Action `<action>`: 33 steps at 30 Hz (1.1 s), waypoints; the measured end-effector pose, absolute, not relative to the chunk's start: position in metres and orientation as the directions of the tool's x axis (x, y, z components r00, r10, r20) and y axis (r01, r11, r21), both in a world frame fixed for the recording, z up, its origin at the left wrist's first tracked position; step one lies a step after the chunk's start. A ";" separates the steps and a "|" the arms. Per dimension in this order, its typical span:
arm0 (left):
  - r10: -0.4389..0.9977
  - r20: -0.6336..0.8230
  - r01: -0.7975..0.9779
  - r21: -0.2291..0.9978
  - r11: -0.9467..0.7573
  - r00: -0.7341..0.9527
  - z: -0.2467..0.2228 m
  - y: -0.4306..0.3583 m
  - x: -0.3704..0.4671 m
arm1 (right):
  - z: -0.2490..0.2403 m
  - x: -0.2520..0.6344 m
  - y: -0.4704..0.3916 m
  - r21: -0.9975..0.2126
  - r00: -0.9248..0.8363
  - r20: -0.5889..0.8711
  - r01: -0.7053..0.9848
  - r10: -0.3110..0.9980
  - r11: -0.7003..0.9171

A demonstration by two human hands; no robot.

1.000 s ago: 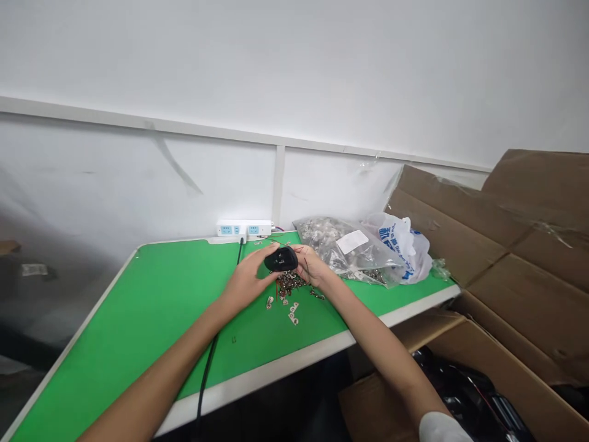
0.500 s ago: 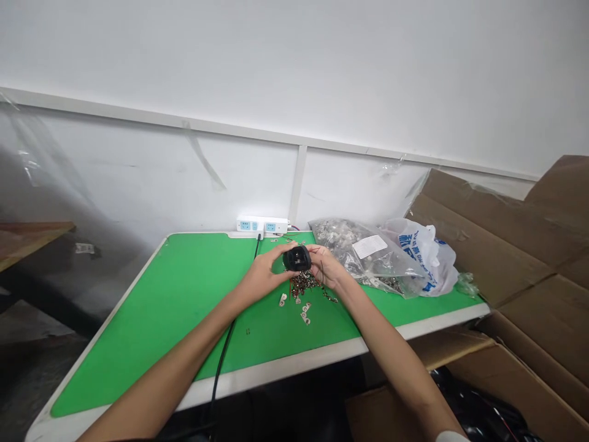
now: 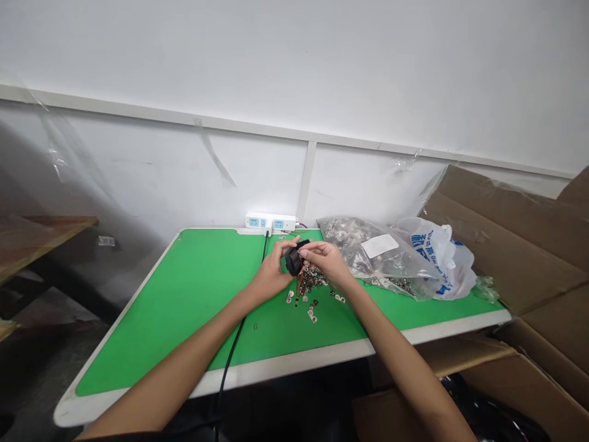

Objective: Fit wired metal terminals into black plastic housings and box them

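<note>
My left hand [image 3: 275, 270] is closed around a small black plastic housing [image 3: 293, 261], held tilted above the table. Thin red and dark wires [image 3: 298, 288] hang below it. At the housing's right side, my right hand [image 3: 327, 263] has thumb and forefinger pinched together; whatever is between the tips is too small to make out. Beneath both hands lies a pile of small metal parts [image 3: 313, 277]. A few pale flat pieces with round metal centres [image 3: 312, 315] are scattered in front of the pile.
A white power strip [image 3: 271, 221] stands against the wall, with a black cable [image 3: 232, 350] running across the green tabletop [image 3: 193, 294]. To the right are a clear bag of parts [image 3: 345, 236] and a white plastic bag [image 3: 453, 264]. Cardboard [image 3: 488, 227] leans beyond the table's right end.
The black housing has turned from showing its hollow face to a side-on tilt. My right fingers have come round to its near right side, and the wires now hang below it.
</note>
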State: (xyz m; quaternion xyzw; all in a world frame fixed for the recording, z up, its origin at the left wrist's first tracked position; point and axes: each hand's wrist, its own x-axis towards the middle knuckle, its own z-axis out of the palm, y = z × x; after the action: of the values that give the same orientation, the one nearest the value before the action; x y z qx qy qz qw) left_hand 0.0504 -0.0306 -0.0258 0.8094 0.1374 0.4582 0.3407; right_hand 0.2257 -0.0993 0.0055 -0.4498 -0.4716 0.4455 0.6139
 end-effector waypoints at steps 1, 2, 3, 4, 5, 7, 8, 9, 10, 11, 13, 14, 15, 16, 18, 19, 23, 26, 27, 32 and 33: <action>0.531 0.662 -0.084 0.663 -0.743 0.529 -0.027 -0.031 0.050 | 0.005 0.223 -0.100 -0.968 0.182 0.216 -0.090 0.959 0.235; 0.525 0.676 -0.078 0.648 -0.757 0.517 -0.029 -0.031 0.050 | 0.004 0.221 -0.100 -0.960 0.212 0.257 -0.056 0.943 0.274; 0.516 0.692 -0.072 0.629 -0.774 0.504 -0.031 -0.031 0.050 | 0.004 0.218 -0.101 -0.948 0.245 0.305 -0.013 0.920 0.317; 0.504 0.710 -0.064 0.607 -0.792 0.492 -0.032 -0.031 0.050 | 0.004 0.216 -0.102 -0.930 0.272 0.361 0.043 0.892 0.364; 0.488 0.731 -0.058 0.580 -0.813 0.477 -0.033 -0.031 0.049 | 0.003 0.214 -0.104 -0.906 0.285 0.422 0.110 0.860 0.408; 0.432 0.787 -0.046 0.501 -0.864 0.441 -0.033 -0.032 0.047 | 0.004 0.210 -0.108 -0.838 0.266 0.541 0.250 0.798 0.485; 0.393 0.817 -0.043 0.451 -0.892 0.423 -0.033 -0.032 0.047 | 0.004 0.208 -0.110 -0.799 0.239 0.590 0.310 0.771 0.515; 0.349 0.844 -0.044 0.400 -0.915 0.407 -0.031 -0.032 0.046 | 0.005 0.207 -0.112 -0.761 0.210 0.631 0.357 0.747 0.542; 0.309 0.866 -0.048 0.355 -0.934 0.393 -0.030 -0.032 0.046 | 0.006 0.206 -0.114 -0.726 0.185 0.664 0.390 0.724 0.566; 0.273 0.884 -0.054 0.316 -0.947 0.381 -0.028 -0.031 0.045 | 0.006 0.205 -0.115 -0.697 0.167 0.691 0.414 0.704 0.586; 0.220 0.906 -0.072 0.262 -0.962 0.361 -0.024 -0.030 0.046 | 0.007 0.203 -0.116 -0.654 0.149 0.727 0.449 0.670 0.609; 0.202 0.913 -0.080 0.245 -0.966 0.354 -0.023 -0.030 0.046 | 0.006 0.203 -0.117 -0.640 0.146 0.738 0.461 0.659 0.615; 0.188 0.918 -0.085 0.231 -0.969 0.349 -0.022 -0.029 0.047 | 0.006 0.202 -0.117 -0.632 0.144 0.745 0.467 0.652 0.619; 0.176 0.922 -0.090 0.219 -0.971 0.346 -0.022 -0.029 0.047 | 0.005 0.202 -0.117 -0.627 0.143 0.749 0.469 0.647 0.622; 0.159 0.928 -0.103 0.204 -0.973 0.338 -0.021 -0.028 0.048 | 0.003 0.200 -0.117 -0.622 0.141 0.755 0.463 0.641 0.631; 0.149 0.931 -0.112 0.196 -0.974 0.333 -0.021 -0.028 0.049 | 0.002 0.200 -0.117 -0.620 0.142 0.757 0.462 0.637 0.634; 0.126 0.937 -0.122 0.174 -0.977 0.325 -0.022 -0.027 0.049 | 0.001 0.197 -0.119 -0.605 0.153 0.770 0.483 0.619 0.633; 0.117 0.933 -0.102 0.160 -0.982 0.340 -0.022 -0.026 0.048 | 0.002 0.195 -0.120 -0.599 0.154 0.776 0.484 0.612 0.638; 0.108 0.933 -0.098 0.150 -0.984 0.344 -0.022 -0.025 0.047 | 0.002 0.195 -0.120 -0.603 0.154 0.774 0.476 0.614 0.640; 0.070 0.909 -0.039 0.094 -0.995 0.410 -0.021 -0.025 0.042 | 0.000 0.198 -0.117 -0.742 0.205 0.657 0.344 0.725 0.575; 0.079 0.899 -0.017 0.096 -0.995 0.430 -0.021 -0.025 0.041 | 0.000 0.199 -0.115 -0.782 0.217 0.614 0.300 0.759 0.547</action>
State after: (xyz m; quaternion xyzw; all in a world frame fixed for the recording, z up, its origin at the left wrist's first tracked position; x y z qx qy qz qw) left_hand 0.0414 -0.0249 -0.0213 0.8443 0.0185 0.5337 0.0450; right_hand 0.1994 -0.1155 0.0000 -0.4414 -0.6000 0.1783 0.6430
